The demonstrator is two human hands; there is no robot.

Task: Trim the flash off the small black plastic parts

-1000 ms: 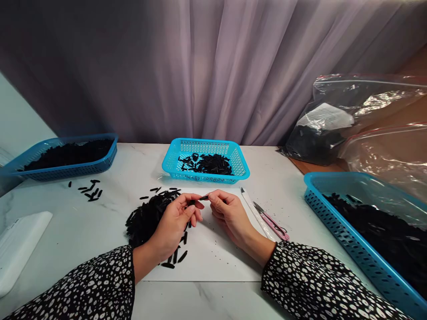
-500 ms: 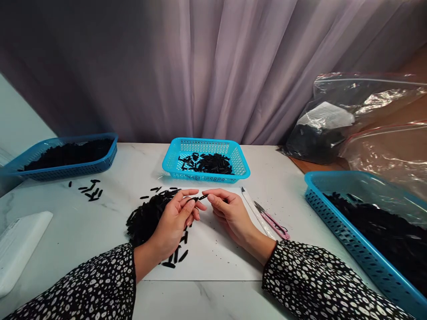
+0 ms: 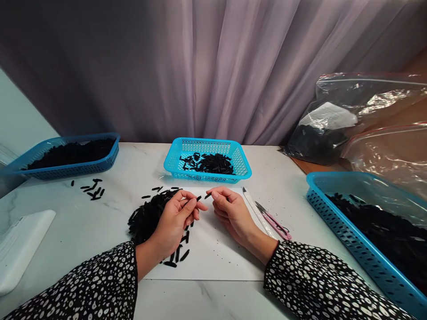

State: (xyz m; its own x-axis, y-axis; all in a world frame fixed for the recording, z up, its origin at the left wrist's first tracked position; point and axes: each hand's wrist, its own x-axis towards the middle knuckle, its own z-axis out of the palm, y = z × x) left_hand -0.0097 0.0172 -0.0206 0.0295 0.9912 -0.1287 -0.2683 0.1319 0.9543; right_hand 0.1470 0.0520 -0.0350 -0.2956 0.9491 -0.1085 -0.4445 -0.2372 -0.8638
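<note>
My left hand (image 3: 175, 220) pinches a small black piece (image 3: 198, 198) between thumb and fingers, just right of a pile of black pieces (image 3: 148, 215). My right hand (image 3: 231, 213) pinches another small black piece (image 3: 207, 195) at its fingertips. The two pieces are a small gap apart above a white sheet (image 3: 213, 249) on the marble table. A cyan basket (image 3: 238, 158) with black pieces stands just beyond the hands.
Pink snips (image 3: 273, 222) and a white strip (image 3: 255, 211) lie right of my right hand. Blue baskets of black pieces stand at far left (image 3: 110, 155) and near right (image 3: 336, 226). Loose pieces (image 3: 93, 191), a white slab (image 3: 20, 244) and plastic bags (image 3: 353, 115) are around.
The piece held jointly between both hands has come apart: each hand now holds its own piece, and the hands have drawn slightly away from each other.
</note>
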